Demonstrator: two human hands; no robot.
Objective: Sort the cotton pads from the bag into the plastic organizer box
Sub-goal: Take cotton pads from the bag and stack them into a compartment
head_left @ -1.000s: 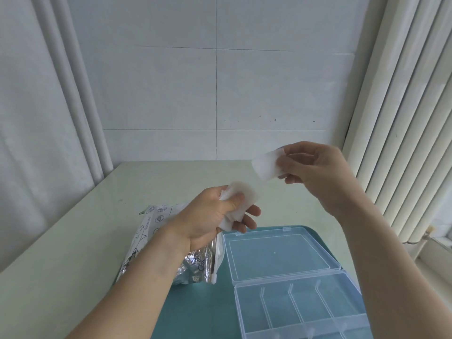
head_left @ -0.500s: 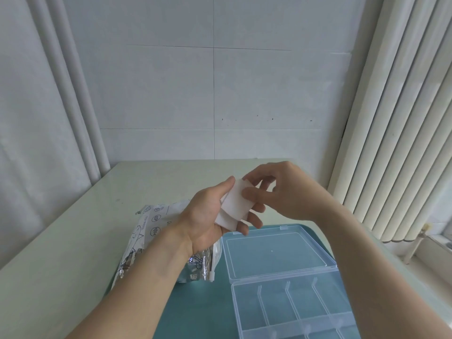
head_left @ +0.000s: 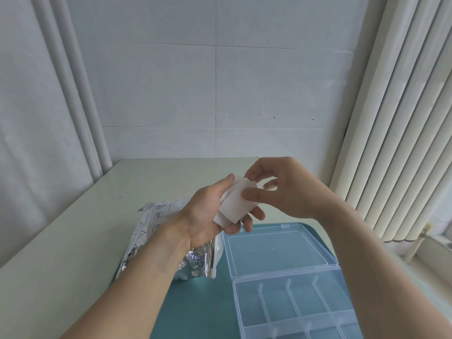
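Note:
My left hand (head_left: 208,211) holds a small stack of white square cotton pads (head_left: 236,205) above the table, thumb on top and fingers curled underneath. My right hand (head_left: 283,189) pinches the top pad at its upper right edge with thumb and fingertips. Below the left wrist lies the silver foil bag (head_left: 156,231), its open mouth facing right. The clear plastic organizer box (head_left: 293,297) stands open at the lower right, its lid (head_left: 276,248) laid back flat. Its compartments, split by thin dividers, look empty.
A teal mat (head_left: 203,304) lies under the box and part of the bag on a pale green table (head_left: 73,241). Vertical blinds (head_left: 403,118) hang at the right and a tiled wall stands behind.
A second ago my right hand held one pad up and away to the right. It has come back to the stack in my left hand and now pinches the top pad.

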